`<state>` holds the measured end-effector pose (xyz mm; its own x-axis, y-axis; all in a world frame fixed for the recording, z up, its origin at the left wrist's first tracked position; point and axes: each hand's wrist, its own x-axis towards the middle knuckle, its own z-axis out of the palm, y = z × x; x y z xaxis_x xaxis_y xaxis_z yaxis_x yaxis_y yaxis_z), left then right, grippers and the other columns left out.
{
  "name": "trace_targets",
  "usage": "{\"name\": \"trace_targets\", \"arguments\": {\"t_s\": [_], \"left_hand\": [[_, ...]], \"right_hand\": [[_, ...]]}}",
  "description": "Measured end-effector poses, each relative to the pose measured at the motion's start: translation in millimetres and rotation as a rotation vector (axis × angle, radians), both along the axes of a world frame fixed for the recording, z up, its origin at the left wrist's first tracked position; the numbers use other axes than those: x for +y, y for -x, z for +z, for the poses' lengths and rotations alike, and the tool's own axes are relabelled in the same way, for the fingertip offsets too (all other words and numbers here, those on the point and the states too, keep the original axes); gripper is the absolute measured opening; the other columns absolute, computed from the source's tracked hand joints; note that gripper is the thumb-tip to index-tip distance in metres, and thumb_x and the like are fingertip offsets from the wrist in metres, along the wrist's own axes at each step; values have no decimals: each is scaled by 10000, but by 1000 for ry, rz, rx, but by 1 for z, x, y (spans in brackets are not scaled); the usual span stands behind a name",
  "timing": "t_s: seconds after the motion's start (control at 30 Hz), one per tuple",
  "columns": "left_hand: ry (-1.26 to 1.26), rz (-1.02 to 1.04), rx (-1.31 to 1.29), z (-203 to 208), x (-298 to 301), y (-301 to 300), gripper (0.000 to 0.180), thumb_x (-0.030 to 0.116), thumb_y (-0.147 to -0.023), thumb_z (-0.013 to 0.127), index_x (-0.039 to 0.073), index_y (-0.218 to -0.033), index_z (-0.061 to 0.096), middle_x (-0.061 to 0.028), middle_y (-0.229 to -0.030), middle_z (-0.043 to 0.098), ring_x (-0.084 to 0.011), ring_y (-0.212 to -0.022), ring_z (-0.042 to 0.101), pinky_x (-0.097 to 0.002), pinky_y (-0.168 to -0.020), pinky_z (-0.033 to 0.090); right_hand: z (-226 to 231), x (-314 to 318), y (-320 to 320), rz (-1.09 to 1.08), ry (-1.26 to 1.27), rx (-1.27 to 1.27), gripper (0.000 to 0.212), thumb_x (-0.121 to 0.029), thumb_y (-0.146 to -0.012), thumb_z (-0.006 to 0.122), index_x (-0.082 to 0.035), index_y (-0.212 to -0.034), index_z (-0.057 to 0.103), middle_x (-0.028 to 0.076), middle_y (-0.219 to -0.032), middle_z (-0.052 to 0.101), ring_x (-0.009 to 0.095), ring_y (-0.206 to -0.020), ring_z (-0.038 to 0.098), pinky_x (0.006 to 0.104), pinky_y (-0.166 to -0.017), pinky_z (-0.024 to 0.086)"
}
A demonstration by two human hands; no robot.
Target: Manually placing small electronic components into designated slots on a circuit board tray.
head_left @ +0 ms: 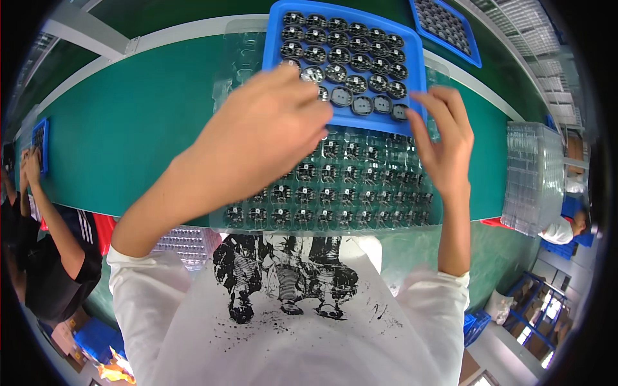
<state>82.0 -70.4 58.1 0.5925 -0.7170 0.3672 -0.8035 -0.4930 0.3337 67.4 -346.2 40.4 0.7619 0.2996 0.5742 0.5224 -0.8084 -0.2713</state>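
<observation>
A blue tray [381, 126] holds rows of round black parts [338, 38]; several in the nearest row show grey faces with small holes. Over the tray's near left part, my left hand [273, 122] is bent with its fingers curled together. It is smeared by motion, and its fingertips and anything between them are hidden. My right hand [445, 132] is beside the tray's near right corner, thumb and fingers apart, close to the last grey-faced part [400, 112]. Nearer to me lies a clear plastic tray [402, 143] with rows of small black components with thin leads [328, 193].
The work surface is a green table [161, 96]. Another blue tray [477, 55] with round parts stands at the far right. Stacked clear trays [534, 174] rise at the right end. Co-workers sit at left, one with hands [31, 164] at a blue tray [45, 138], and at right.
</observation>
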Motion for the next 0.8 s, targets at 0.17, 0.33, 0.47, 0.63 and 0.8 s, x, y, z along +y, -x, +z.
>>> {"name": "trace_targets", "arguments": {"t_s": [0.17,0.33,0.47,0.63,0.8], "left_hand": [[-128,59,115,-25,10,23,187,125,-836,739,68,-1008,690,-65,-789,621,-268,-732,659,-393,-609,528],[-200,143,-2,-48,-8,26,131,-1,-686,667,-7,-808,619,-107,-712,658,-298,-629,693,-392,-533,543],[-231,143,-7,-51,-14,26,171,-2,-665,674,-11,-827,621,-116,-716,664,-287,-633,699,-377,-527,544],[-128,174,-16,-55,-13,27,154,6,-672,671,19,-802,589,-89,-679,631,-248,-612,686,-375,-495,524],[42,150,-36,-42,-10,31,147,23,-703,672,42,-786,552,-73,-705,600,-251,-589,655,-396,-480,509]], "right_hand": [[0,20,44,199,104,449,134,-33,-803,750,-29,-927,702,101,-748,651,293,-625,629,392,-570,492],[-16,29,41,213,248,480,115,-49,-815,739,-28,-918,693,115,-761,657,321,-639,633,406,-570,502],[-1,23,36,269,95,353,111,-16,-816,736,-20,-918,694,115,-733,633,298,-605,612,378,-553,489],[20,-7,17,114,70,258,110,42,-830,716,0,-930,700,110,-705,572,241,-565,549,335,-521,427],[7,-22,0,53,149,174,95,39,-841,714,7,-929,699,107,-706,548,225,-554,523,346,-510,394]]}}
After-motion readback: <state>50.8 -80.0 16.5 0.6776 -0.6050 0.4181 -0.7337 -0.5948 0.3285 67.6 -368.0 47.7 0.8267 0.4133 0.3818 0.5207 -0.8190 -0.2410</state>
